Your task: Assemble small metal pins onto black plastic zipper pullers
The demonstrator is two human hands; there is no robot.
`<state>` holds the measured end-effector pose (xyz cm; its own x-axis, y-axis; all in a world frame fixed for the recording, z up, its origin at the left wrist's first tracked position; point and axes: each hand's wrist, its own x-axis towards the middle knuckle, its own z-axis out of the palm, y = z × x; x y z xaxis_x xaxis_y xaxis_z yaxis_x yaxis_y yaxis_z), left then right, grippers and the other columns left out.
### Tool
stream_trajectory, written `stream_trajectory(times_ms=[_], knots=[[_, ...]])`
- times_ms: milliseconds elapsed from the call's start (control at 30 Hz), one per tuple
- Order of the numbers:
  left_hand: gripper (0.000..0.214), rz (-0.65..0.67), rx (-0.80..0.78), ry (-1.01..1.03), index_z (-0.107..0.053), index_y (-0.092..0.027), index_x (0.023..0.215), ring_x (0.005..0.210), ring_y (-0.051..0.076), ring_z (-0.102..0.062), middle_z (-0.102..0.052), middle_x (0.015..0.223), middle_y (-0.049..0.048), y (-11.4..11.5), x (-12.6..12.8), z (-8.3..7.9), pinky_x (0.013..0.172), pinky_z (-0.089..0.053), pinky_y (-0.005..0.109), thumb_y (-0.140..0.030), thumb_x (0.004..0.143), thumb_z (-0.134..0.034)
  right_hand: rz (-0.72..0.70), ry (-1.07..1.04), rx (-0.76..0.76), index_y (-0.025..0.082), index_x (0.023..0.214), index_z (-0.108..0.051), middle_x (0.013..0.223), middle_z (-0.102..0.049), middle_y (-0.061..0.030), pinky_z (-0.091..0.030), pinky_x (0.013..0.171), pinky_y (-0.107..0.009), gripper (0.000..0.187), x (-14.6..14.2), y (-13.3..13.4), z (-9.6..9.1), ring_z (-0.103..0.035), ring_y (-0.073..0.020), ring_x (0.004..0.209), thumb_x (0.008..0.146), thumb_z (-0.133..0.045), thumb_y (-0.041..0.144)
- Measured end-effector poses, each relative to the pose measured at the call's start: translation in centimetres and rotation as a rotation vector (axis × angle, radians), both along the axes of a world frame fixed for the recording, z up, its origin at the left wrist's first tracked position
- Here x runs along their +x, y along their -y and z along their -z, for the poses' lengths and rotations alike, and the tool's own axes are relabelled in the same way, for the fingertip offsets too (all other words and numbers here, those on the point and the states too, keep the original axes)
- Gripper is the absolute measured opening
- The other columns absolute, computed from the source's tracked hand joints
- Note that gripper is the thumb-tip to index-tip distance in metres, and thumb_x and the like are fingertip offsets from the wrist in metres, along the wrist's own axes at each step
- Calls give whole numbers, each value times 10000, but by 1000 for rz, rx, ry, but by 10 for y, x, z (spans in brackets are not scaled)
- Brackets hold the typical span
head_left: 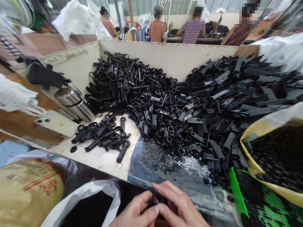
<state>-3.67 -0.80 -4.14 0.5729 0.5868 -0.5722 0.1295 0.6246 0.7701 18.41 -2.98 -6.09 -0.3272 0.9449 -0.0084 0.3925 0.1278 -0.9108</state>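
At the bottom middle of the head view, my left hand (pixel 138 209) and my right hand (pixel 178 203) meet around a small black plastic part (pixel 161 198). Fingers of both hands are closed on it and hide most of its shape. Just beyond them lie a heap of small dark screws (pixel 153 154) and a scatter of silver pins (pixel 193 166) on a clear plastic sheet (pixel 146 171). Farther left, a small group of black lever-like pieces with ring ends (pixel 106 134) rests on the pale tabletop (pixel 99 162).
A big pile of black plastic parts (pixel 151 97) fills the walled bench. A steel flask (pixel 74 104) and a phone (pixel 55 123) stand at left. A yellow-edged bag of black round pieces (pixel 279 157), a green crate (pixel 238 192) and a white bag (pixel 82 192) flank me. Several people sit beyond.
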Motion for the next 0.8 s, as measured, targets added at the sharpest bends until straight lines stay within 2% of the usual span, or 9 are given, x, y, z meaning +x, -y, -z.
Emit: stream_trajectory(times_ms=[67,100,133,233,333,400,567,667,800], knots=[[564,-77,117,-65,-680,-203,1215,915,193,-676,-740,966,48,1,-8,1,882,-524,285,-595,816,-748,22,-8,-36,382,1454,-576,1246,-716,-76,-624,788,-324,511,1,3,0,-733,-257,974,958,-678,445],[516,-129,190,-156,-698,-215,1182,1007,228,-679,-755,1049,58,-1,-10,1,935,-518,311,-559,804,-768,59,-12,-57,364,1431,-595,1159,-738,-67,-616,712,-304,483,2,2,-1,-732,-234,859,962,-664,454],[431,-172,276,-275,-721,-221,1109,1014,247,-687,-768,1048,55,-4,-10,1,917,-525,313,-530,811,-763,116,-11,-74,338,1382,-630,1061,-747,-54,-598,664,-291,424,4,-1,-3,-711,-212,764,977,-637,462],[241,-190,612,-615,-721,-235,879,760,232,-719,-773,799,21,-20,-1,0,686,-520,279,-458,923,-639,285,50,-83,259,1132,-704,845,-704,-22,-546,644,-280,275,12,-12,-8,-645,-188,674,1019,-557,462],[188,-110,989,-766,-715,-241,959,706,235,-749,-791,797,28,-37,15,2,632,-503,278,-337,987,-556,315,119,-5,239,983,-683,822,-672,-21,-522,703,-290,238,17,-22,-11,-632,-196,720,1029,-543,426],[180,-29,1137,-805,-705,-232,1019,750,245,-773,-806,861,41,-44,23,7,649,-523,283,-234,992,-527,284,128,33,238,975,-670,857,-671,-27,-512,727,-290,217,16,-27,-13,-641,-198,760,1046,-519,377],[190,72,1193,-861,-685,-236,1011,765,240,-782,-804,871,31,-47,20,15,635,-537,278,-173,993,-506,180,151,106,232,974,-642,924,-666,-38,-493,737,-287,190,0,-41,-13,-663,-197,827,1067,-479,263],[199,76,1154,-849,-677,-243,1024,799,234,-784,-808,897,28,-49,14,11,661,-541,274,-168,992,-495,134,251,159,221,983,-637,929,-657,-40,-482,712,-280,189,-12,-53,-8,-669,-188,794,1062,-468,197],[198,128,1073,-944,-669,-244,939,762,253,-778,-786,793,13,-55,13,4,625,-517,282,-144,967,-500,105,461,220,210,930,-645,894,-646,-34,-460,647,-262,192,-24,-65,0,-676,-180,728,1047,-502,160]])
